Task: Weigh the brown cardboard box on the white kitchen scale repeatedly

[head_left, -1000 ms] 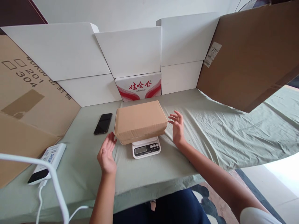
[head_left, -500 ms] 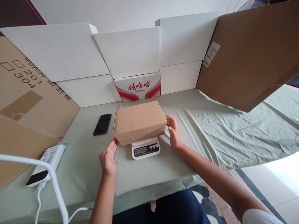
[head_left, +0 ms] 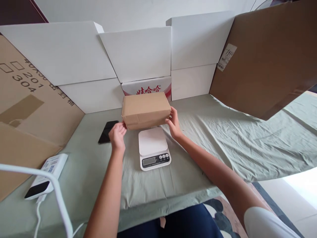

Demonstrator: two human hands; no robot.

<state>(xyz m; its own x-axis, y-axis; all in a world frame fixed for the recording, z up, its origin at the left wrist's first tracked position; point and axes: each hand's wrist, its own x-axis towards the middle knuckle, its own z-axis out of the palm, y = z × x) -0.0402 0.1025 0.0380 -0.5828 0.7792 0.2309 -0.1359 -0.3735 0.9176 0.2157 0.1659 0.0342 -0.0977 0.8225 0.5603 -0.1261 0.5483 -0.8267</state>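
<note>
A brown cardboard box (head_left: 145, 108) is lifted off the white kitchen scale (head_left: 153, 148) and held beyond it, in front of the red-and-white printed carton (head_left: 148, 88). My left hand (head_left: 117, 135) grips the box's lower left corner. My right hand (head_left: 173, 123) grips its right end. The scale's platform is bare, with its display and buttons facing me.
A black phone (head_left: 106, 132) lies just left of my left hand. A white power bank (head_left: 44, 177) with a cable sits at the near left. White boxes (head_left: 138, 53) and brown cardboard sheets (head_left: 267, 56) wall the green-covered table (head_left: 235, 138).
Both hands closed in on the box's ends, took hold, and lifted it off the scale and away from me. The scale's platform is now uncovered.
</note>
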